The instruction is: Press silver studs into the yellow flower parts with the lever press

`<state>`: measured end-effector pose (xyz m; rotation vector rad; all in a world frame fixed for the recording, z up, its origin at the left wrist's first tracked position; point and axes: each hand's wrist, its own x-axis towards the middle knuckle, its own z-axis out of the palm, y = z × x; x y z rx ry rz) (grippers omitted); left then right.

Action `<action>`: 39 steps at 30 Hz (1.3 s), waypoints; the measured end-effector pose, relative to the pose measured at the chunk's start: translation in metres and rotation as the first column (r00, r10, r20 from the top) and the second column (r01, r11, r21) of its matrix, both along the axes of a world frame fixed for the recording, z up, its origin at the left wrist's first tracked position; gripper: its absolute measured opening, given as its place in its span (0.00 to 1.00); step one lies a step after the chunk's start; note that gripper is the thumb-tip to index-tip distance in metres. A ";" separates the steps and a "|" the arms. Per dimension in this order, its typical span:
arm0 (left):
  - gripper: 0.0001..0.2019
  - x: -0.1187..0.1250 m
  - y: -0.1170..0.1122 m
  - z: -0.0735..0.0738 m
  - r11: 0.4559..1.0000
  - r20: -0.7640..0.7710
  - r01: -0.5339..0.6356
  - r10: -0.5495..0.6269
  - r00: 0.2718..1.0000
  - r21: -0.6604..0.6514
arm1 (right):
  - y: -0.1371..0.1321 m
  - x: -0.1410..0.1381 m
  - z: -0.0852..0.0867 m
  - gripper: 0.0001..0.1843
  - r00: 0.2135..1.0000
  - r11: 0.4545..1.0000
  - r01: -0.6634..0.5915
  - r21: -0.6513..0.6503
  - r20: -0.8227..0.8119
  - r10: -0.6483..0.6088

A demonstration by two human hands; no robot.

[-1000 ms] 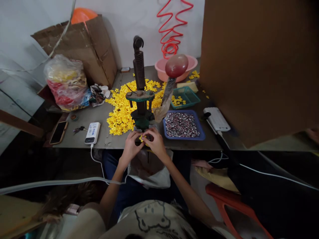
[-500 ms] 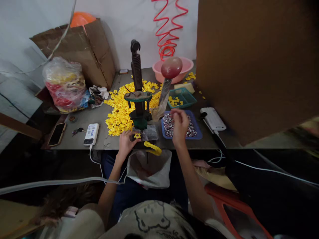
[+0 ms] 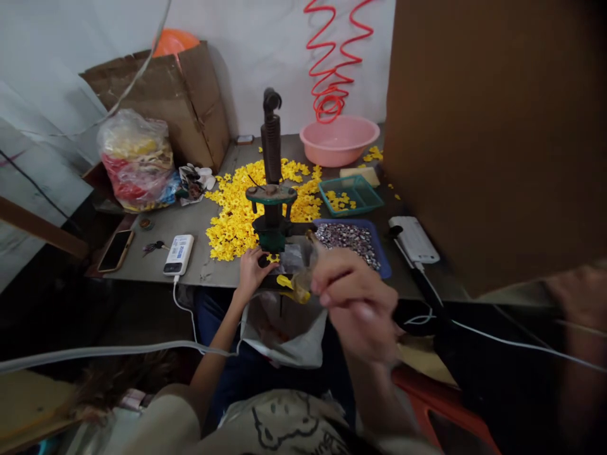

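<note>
A green hand press [image 3: 272, 215] stands at the near edge of the grey table [image 3: 190, 221]. My left hand [image 3: 252, 268] rests at the press's base, fingertips pinching a yellow flower-shaped piece [image 3: 272, 258] on the base plate. My right hand [image 3: 355, 297] is blurred and close to the camera, its fingers wrapped round the knob of the press lever, which is pulled down towards me. The lever's plastic-wrapped shaft [image 3: 303, 259] runs from that hand back to the press. A heap of yellow pieces [image 3: 232, 218] lies around the press.
A blue tray [image 3: 385, 265] of small metallic parts sits right of the press, a teal basket [image 3: 367, 201] and pink basin [image 3: 339, 139] behind it. Power bank [image 3: 179, 254] and phone [image 3: 116, 250] lie left. A white bag [image 3: 284, 335] hangs below. A brown board [image 3: 493, 126] stands right.
My right hand left the blue tray, took the lever knob and pulled it down towards me. My left hand stayed at the press base. The view shifted slightly.
</note>
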<state>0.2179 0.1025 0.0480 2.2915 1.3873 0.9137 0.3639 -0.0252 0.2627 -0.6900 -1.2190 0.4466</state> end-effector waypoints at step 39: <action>0.25 -0.055 -0.011 0.029 0.926 0.457 0.183 -0.011 0.889 -0.332 | 0.027 0.053 -0.152 0.12 0.997 0.810 0.055 -0.584 0.078 -0.012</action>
